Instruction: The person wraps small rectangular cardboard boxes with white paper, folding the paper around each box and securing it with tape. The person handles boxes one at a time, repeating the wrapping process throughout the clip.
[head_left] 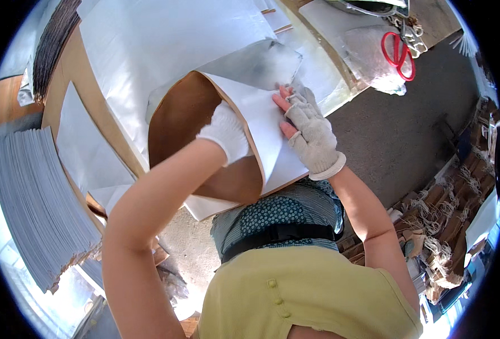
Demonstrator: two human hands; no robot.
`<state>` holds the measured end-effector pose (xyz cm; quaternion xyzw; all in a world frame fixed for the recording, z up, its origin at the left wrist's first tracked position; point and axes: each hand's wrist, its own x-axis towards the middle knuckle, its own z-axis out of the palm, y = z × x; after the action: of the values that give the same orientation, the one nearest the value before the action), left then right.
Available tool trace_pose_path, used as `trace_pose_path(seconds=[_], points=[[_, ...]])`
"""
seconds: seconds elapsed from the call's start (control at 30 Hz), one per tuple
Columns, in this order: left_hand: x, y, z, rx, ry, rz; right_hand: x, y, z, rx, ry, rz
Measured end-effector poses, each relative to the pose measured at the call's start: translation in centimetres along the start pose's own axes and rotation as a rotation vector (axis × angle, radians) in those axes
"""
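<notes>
A large paper bag, white outside and brown inside, lies on the work table with its mouth gaping toward me. My left hand, in a white knit glove, reaches into the bag; its fingers are hidden behind the bag's wall. On the bag's white outer face rests my right hand, in a greyish glove with bare fingertips. Its fingers are stretched out and lie flat on the paper. Beneath the far part of the bag is a shiny clear plastic sheet.
Red-handled scissors lie at the table's right corner near a plastic bag. A tall stack of flat paper sheets stands at the left. Tied brown bundles are piled on the floor at the right.
</notes>
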<state>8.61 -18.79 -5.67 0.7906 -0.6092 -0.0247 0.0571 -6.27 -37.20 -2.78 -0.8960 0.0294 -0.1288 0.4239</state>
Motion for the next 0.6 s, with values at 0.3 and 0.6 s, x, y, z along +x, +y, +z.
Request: trace_pose_path(seconds=[0.3,0.6], points=[[0.9,-8.9,-11.8,-1.185,-0.484,-0.766,-0.1,-0.1,0.9,-0.379,-0.169,-0.089],[1.4,-6.3,-8.7,-0.395,-0.263,-0.669,-0.8,-0.8,2.2,-0.594,-0.228,-0.162]])
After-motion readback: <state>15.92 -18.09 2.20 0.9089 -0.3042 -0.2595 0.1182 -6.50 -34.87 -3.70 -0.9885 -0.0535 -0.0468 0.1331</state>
